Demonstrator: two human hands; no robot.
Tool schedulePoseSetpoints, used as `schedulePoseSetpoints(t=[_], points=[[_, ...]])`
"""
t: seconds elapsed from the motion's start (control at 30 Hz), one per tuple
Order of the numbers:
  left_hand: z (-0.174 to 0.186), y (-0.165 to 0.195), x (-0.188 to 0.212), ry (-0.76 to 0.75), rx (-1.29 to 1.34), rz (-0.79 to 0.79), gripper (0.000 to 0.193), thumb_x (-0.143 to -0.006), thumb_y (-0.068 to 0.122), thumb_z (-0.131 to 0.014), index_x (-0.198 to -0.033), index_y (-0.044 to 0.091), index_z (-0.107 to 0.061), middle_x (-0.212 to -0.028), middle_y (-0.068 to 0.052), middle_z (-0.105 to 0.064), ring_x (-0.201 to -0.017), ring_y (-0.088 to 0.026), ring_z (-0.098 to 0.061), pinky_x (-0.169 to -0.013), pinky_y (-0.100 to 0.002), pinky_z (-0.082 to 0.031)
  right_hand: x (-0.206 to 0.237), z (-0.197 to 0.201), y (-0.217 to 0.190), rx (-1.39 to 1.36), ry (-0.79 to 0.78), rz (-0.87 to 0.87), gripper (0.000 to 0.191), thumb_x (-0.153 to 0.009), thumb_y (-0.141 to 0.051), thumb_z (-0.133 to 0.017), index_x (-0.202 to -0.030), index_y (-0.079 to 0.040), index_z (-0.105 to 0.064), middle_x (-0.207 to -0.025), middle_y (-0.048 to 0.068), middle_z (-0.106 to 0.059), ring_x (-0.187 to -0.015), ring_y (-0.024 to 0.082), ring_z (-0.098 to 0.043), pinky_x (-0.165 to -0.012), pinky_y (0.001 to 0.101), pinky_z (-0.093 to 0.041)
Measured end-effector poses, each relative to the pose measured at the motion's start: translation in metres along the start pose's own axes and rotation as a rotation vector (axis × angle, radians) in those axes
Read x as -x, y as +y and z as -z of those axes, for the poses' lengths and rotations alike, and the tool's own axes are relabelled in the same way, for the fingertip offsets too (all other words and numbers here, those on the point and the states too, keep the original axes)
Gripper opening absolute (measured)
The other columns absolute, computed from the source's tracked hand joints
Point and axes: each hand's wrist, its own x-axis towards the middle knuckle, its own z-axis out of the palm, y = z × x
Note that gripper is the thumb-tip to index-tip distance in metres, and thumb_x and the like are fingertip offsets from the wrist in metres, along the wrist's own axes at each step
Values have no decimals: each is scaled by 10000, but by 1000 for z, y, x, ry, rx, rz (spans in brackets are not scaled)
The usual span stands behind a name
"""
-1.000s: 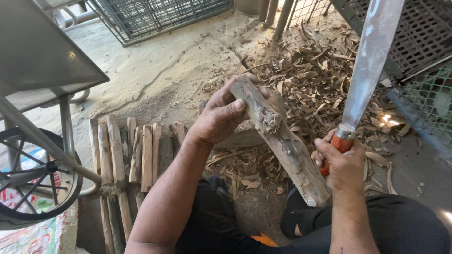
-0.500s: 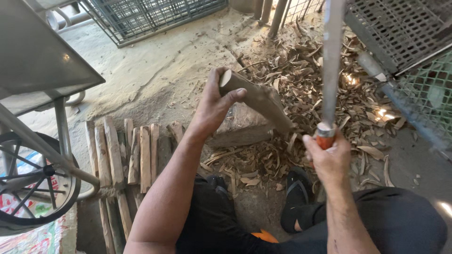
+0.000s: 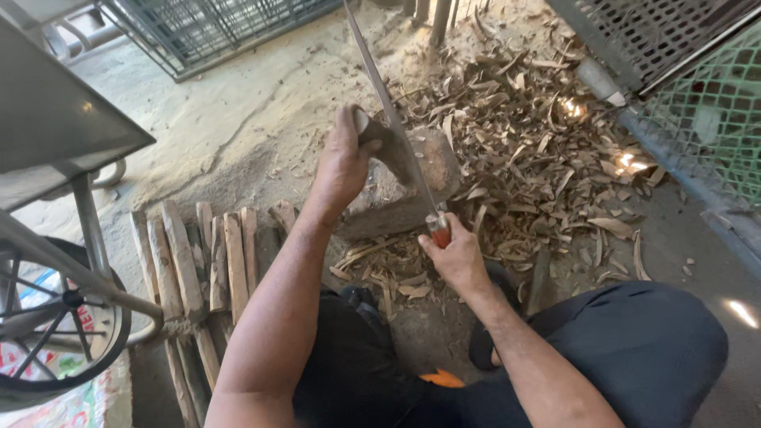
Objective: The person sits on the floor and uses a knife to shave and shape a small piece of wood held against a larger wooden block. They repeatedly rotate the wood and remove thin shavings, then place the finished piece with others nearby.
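My left hand (image 3: 342, 158) grips the top of a piece of firewood (image 3: 390, 147), holding it on end on a stone block (image 3: 396, 208). My right hand (image 3: 453, 255) is closed around the red handle of a long machete (image 3: 390, 111). Seen edge-on, the blade runs up and away and lies against the right side of the wood. The lower end of the wood is hidden behind the blade and the block.
Split sticks (image 3: 206, 261) lie side by side on the ground to the left. A heap of wood chips (image 3: 523, 150) spreads right of the block. A wheelbarrow (image 3: 55, 301) stands at far left. Metal mesh grates (image 3: 682, 71) line the right, a wire crate (image 3: 214, 28) the back.
The machete has swung from raised at the right down onto the wood. My left hand has turned the wood more upright on the block. The camera has shifted slightly.
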Motion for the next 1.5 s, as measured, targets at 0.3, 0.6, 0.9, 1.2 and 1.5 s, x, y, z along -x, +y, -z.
schedulePoseSetpoints(t=[0.3, 0.6, 0.9, 1.2, 1.5], points=[[-5, 33, -4, -22, 229, 67, 157, -1132, -46, -319, -1148, 41, -448, -1035, -165, -603, -919, -264, -626, -812, -416, -598, 8, 79, -88, -364, 147, 57, 238, -906, -106, -737, -1097, -43, -610, -746, -1, -660, -601, 88, -641, -528, 253, -535], [2, 48, -1, -28, 83, 89, 208, -1039, -27, -340, -1212, 51, -425, -1103, -196, -623, -991, -301, -694, -815, -450, -616, -12, 5, -26, 36, -31, -161, 311, -926, -105, -672, -1231, -56, -629, -831, 108, -663, -745, 225, -657, -724, 414, -550], [-5, 33, 2, 107, -85, -254, 424, -916, -76, -531, -1323, -18, -425, -1079, -268, -643, -1006, -427, -654, -837, -504, -546, 0, 6, -12, -626, -292, -409, 225, -871, -73, -765, -929, -47, -549, -656, 26, -536, -521, 155, -591, -506, 369, -510], [-15, 25, -8, 31, -61, -129, 321, -932, -90, -499, -1232, 14, -450, -1046, -223, -629, -937, -348, -657, -803, -467, -559, -12, 117, -94, -598, 310, 559, 204, -885, -59, -706, -1070, -21, -627, -782, 57, -640, -658, 154, -616, -579, 341, -509], [-9, 25, -1, -49, -83, 30, 402, -1014, -10, -559, -1395, 31, -438, -1199, -258, -668, -1073, -409, -666, -898, -522, -538, -8, -28, 27, -123, -62, -180, 200, -905, -160, -672, -1015, -5, -612, -805, 48, -610, -744, 180, -565, -693, 383, -494]])
